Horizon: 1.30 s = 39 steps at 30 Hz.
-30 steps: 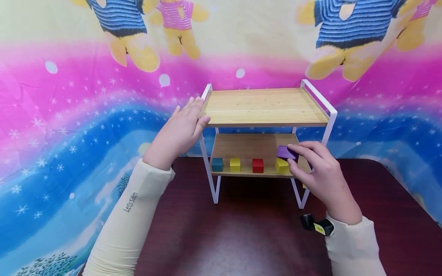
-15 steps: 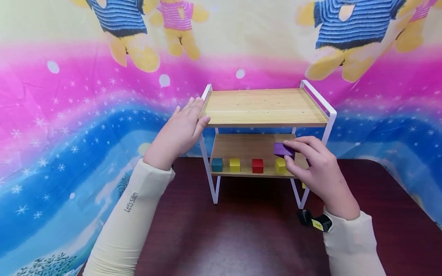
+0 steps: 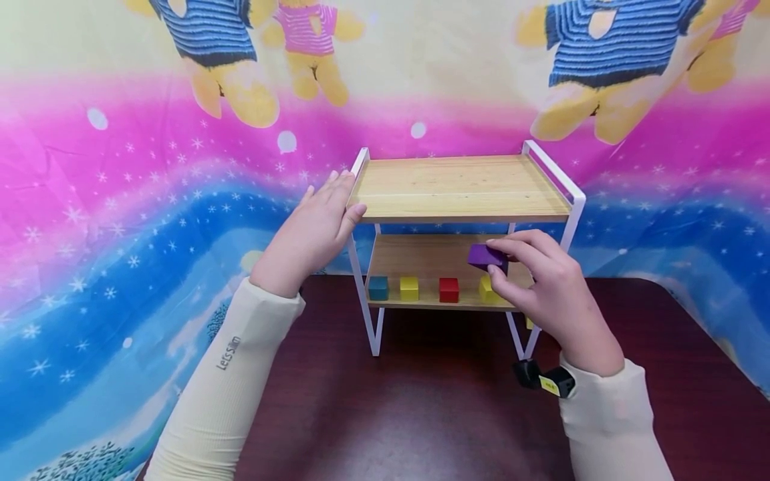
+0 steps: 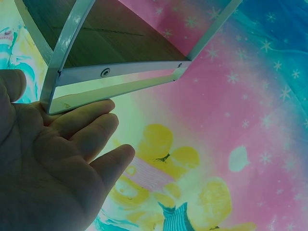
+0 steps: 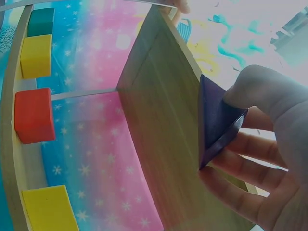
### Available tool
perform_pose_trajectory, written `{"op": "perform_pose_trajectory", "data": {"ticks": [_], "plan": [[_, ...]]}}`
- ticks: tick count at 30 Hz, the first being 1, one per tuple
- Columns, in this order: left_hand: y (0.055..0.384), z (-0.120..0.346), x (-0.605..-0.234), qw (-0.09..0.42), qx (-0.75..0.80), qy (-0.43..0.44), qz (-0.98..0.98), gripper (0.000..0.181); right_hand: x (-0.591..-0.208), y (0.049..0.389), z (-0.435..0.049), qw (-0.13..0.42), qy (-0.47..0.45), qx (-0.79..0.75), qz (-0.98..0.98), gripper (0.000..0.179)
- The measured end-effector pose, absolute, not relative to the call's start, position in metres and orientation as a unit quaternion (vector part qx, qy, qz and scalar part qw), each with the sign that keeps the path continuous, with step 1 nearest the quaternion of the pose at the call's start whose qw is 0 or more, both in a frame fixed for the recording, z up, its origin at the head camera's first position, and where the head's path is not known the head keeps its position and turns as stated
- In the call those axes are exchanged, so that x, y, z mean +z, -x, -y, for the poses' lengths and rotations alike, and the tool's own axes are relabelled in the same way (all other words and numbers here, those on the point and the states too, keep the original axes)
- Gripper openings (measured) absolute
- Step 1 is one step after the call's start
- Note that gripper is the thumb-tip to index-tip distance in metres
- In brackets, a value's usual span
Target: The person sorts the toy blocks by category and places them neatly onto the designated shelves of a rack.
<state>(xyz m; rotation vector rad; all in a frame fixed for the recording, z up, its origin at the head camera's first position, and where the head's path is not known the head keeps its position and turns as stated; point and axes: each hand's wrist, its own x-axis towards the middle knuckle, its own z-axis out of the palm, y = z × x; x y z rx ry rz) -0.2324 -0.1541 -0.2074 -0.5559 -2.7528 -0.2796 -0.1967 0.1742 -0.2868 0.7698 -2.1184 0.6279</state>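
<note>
Between thumb and fingertips, my right hand (image 3: 550, 294) pinches a purple triangular block (image 3: 483, 256). Its three-cornered face shows in the right wrist view, where the purple block (image 5: 216, 115) overlaps the underside of the upper board. In the head view the block is above the right-hand yellow cube (image 3: 487, 290), at the front of the lower shelf (image 3: 433, 254). My left hand (image 3: 313, 234) lies with extended fingers against the left side of the white-framed wooden rack (image 3: 457, 187). The left wrist view has those fingers (image 4: 91, 134) along the white side rail (image 4: 110, 91).
Along the lower shelf's front edge stand a teal cube (image 3: 378, 288), another yellow cube (image 3: 409, 288) and a red cube (image 3: 448, 290), spaced apart. The rack stands on a dark red-brown table (image 3: 409, 414). Behind hangs a printed cloth (image 3: 445, 87) with bears and snowflakes.
My right hand has moved up and left with the purple block, away from just over the right-hand yellow cube. The left hand has stayed at the rack's side.
</note>
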Motion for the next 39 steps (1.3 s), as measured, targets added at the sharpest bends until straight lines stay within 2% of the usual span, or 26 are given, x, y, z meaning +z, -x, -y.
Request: {"op": "perform_pose_trajectory", "data": {"ticks": [16,39], "plan": [[0.233,0.154,-0.207,0.16,-0.096,0.194,0.963,0.068,-0.276,0.198,-0.163,0.365,-0.311,0.26,0.838,0.037],[0.232,0.155,-0.207,0.158,-0.102,0.196,0.962,0.066,-0.251,0.194,-0.146,0.399,-0.347,0.258,0.809,0.04]]}}
